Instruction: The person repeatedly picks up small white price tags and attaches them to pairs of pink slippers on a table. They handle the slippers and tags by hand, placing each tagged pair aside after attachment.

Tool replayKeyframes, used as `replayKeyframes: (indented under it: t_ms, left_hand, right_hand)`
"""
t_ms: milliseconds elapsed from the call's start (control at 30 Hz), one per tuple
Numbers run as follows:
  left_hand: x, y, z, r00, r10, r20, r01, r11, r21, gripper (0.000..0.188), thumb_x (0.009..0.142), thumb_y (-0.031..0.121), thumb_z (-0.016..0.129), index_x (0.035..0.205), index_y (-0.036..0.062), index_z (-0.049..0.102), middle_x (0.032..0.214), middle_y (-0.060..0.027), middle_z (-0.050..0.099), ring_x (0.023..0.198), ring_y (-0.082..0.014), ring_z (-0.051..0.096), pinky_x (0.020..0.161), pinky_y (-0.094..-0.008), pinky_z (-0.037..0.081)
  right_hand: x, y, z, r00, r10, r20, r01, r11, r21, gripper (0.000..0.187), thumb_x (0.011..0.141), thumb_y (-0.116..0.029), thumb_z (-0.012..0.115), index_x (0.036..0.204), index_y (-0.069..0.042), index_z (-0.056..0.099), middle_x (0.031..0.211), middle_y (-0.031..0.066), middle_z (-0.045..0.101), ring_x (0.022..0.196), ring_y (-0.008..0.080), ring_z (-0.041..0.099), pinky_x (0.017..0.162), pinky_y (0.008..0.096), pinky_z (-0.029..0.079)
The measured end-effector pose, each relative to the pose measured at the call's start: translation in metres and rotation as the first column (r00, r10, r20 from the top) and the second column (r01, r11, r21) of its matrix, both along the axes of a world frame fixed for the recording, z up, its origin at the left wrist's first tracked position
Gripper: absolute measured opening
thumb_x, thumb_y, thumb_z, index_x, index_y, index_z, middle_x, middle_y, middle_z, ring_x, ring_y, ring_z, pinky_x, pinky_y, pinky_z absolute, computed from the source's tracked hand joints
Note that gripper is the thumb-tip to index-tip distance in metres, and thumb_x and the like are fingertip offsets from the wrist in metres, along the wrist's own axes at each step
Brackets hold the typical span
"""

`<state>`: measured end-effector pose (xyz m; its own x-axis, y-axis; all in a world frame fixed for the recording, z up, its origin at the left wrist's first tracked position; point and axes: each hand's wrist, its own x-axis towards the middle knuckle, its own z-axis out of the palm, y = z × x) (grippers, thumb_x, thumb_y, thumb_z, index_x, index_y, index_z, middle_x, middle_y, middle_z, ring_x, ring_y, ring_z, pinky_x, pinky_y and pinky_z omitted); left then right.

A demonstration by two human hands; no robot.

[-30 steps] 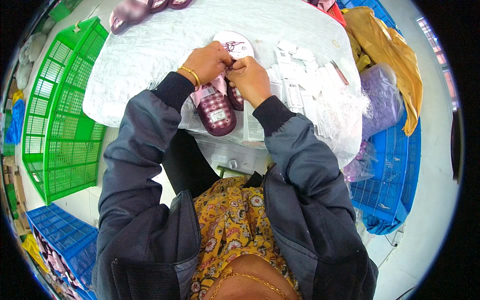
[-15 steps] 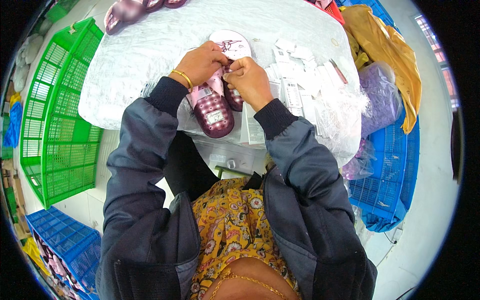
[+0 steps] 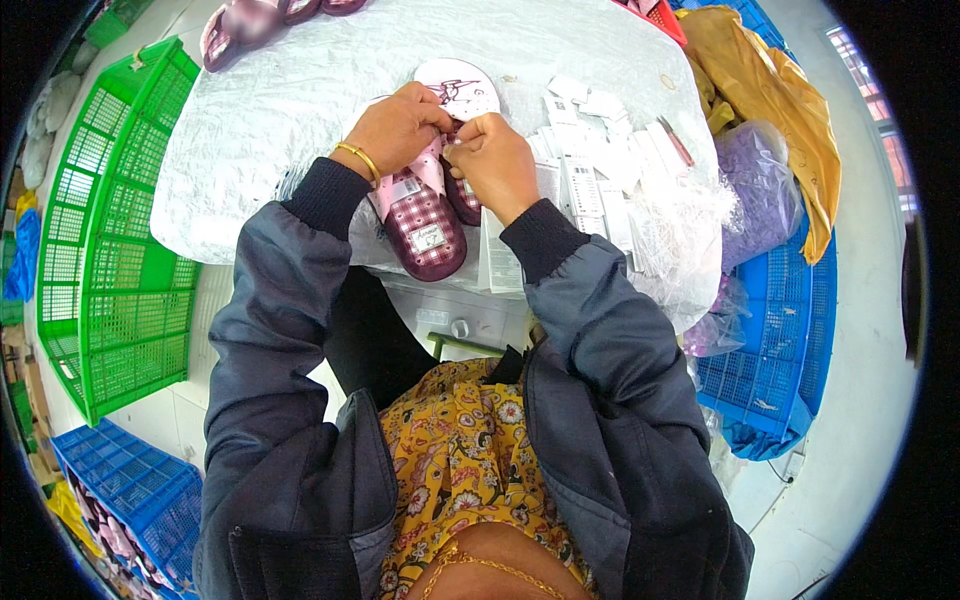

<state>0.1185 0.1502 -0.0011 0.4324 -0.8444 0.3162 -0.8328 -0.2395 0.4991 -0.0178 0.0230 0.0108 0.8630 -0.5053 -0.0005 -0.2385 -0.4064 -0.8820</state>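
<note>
A pair of burgundy checked slippers lies on the table in front of me. The nearer-left slipper (image 3: 425, 240) has a pink trim, a white label on its toe and a small barcode tag. The other slipper (image 3: 461, 202) is partly hidden behind it and my right hand. A round white heel with a dark drawing (image 3: 458, 88) shows beyond my fingers. My left hand (image 3: 397, 130) is closed, its fingertips pinching at the slippers' opening. Close beside it, my right hand (image 3: 496, 165) is closed in a pinch over the second slipper; what its fingertips hold is hidden.
White tags and cards (image 3: 585, 185) lie to the right on the plastic-covered table (image 3: 290, 100), with a red-handled pointed tool (image 3: 677, 143) and crumpled clear plastic (image 3: 690, 225). More slippers (image 3: 228, 40) sit far left. Green (image 3: 130, 290) and blue crates (image 3: 765, 340) flank the table.
Both hands stay pinched at the slippers with barely any movement. The view has shifted slightly.
</note>
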Motion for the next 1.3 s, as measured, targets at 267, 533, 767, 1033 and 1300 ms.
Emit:
replayKeyframes:
  t_ms: [267,533,767,1033,1300]
  left_hand:
    - [0.004,-0.009,0.005,0.992,-0.041,0.123,0.023,0.989,0.146,0.016,0.083,0.014,0.062,0.096,0.0131,0.07,0.106,-0.0091,0.06,0.092,-0.0293,0.065,0.082,-0.0384,0.053]
    - [-0.022,-0.017,0.027,0.937,-0.042,0.348,-0.081,0.94,0.332,0.023,0.084,0.011,0.062,0.107,0.006,0.064,0.115,-0.0151,0.056,0.085,-0.033,0.067,0.074,-0.0407,0.056]
    - [-0.024,-0.005,0.027,0.752,-0.023,0.659,0.09,0.994,-0.068,0.023,0.083,0.008,0.062,0.105,0.0015,0.06,0.114,-0.0143,0.055,0.085,-0.033,0.067,0.072,-0.0399,0.056]
    - [-0.001,-0.016,0.042,0.916,0.036,0.4,-0.102,0.984,0.145,0.022,0.082,0.004,0.059,0.102,-0.002,0.054,0.106,-0.0174,0.053,0.094,-0.0351,0.061,0.076,-0.0401,0.055]
    - [-0.048,0.012,0.085,0.989,0.009,0.149,0.012,0.99,-0.138,0.013,0.089,0.003,0.05,0.102,0.0014,0.053,0.109,-0.0166,0.053,0.097,-0.037,0.058,0.085,-0.0414,0.049]
  right_hand:
    - [0.008,0.001,-0.001,0.995,-0.059,-0.077,0.057,0.998,-0.028,0.028,0.077,-0.022,0.074,0.094,-0.004,0.062,0.083,0.0154,0.07,0.08,0.0335,0.068,0.07,0.0422,0.051]
    - [0.005,-0.008,-0.003,0.999,0.036,-0.026,-0.039,0.995,-0.095,0.029,0.077,-0.02,0.075,0.094,-0.001,0.061,0.086,0.0164,0.07,0.084,0.0348,0.068,0.073,0.0432,0.052]
    - [-0.006,-0.014,0.005,0.99,0.121,0.08,-0.101,0.97,-0.22,0.031,0.077,-0.017,0.074,0.098,0.003,0.061,0.092,0.019,0.07,0.088,0.0365,0.067,0.077,0.044,0.052]
    - [-0.004,-0.022,0.011,0.965,0.236,0.11,-0.195,0.935,-0.295,0.029,0.079,-0.014,0.071,0.102,0.002,0.063,0.094,0.0221,0.068,0.089,0.038,0.067,0.077,0.0442,0.052]
    - [0.0,-0.018,0.034,0.874,0.294,0.387,-0.222,0.95,-0.219,0.019,0.086,-0.02,0.072,0.091,-0.002,0.07,0.083,0.0119,0.069,0.072,0.0212,0.066,0.067,0.031,0.051]
